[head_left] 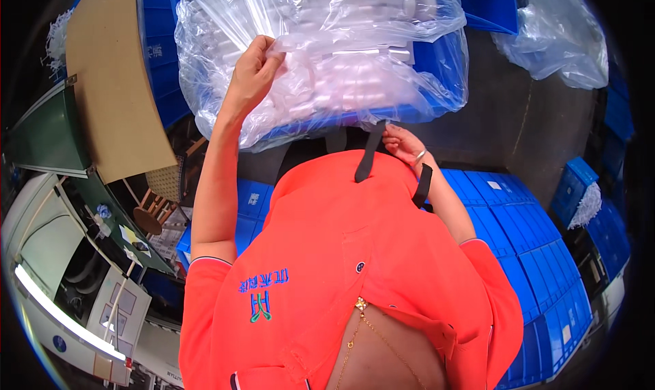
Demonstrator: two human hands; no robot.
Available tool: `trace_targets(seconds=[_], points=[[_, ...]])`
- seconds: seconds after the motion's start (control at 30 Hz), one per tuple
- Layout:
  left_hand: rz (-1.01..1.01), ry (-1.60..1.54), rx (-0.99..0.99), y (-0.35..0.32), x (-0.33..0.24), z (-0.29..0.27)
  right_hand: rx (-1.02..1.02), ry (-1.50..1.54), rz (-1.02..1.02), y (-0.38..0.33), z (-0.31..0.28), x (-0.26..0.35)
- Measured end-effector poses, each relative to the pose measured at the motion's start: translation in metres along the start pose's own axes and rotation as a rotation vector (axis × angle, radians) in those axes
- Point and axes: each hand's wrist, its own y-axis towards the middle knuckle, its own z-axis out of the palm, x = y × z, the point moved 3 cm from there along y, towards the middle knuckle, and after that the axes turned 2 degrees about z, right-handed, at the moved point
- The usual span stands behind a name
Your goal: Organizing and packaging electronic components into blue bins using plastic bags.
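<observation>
A clear plastic bag (300, 83) lines and covers a blue bin (440, 62) in front of me. Rows of pale, whitish pieces (389, 54) show through the film; their kind is blurred by it. Over the left part of the bin, my left hand (251, 76) pinches a gathered fold of the bag between thumb and fingers. My right hand (404, 144) is lower, close to the bin's near rim, with its fingers curled together beside the bag's edge and a black strap (370, 154). What those fingers hold, if anything, is hidden.
Blue crates (525, 233) stand to the right behind me. A brown board (112, 83) is at the left, with a wooden stool (153, 212) below it. Another clear plastic bag (563, 38) lies at the far right. A small blue bin (573, 185) holds white shreds.
</observation>
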Motion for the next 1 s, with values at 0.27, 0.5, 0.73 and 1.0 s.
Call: trace_targets(seconds=[0.27,0.5,0.73,1.0], points=[[0.522,0.260,-0.299,0.005,-0.029,-0.038,0.095,-0.337,-0.624,-0.055,0.157,0.090],[0.396,0.119,-0.185,0.016,-0.057,0.014,0.211,-0.844,-1.019,-0.040,0.326,0.142],[0.500,0.471,-0.464,0.029,-0.015,-0.036,-0.064,-1.306,-1.648,-0.089,0.358,0.194],[0.168,-0.237,-0.631,0.014,-0.079,-0.061,-1.293,-2.627,-0.971,0.020,0.130,0.291]])
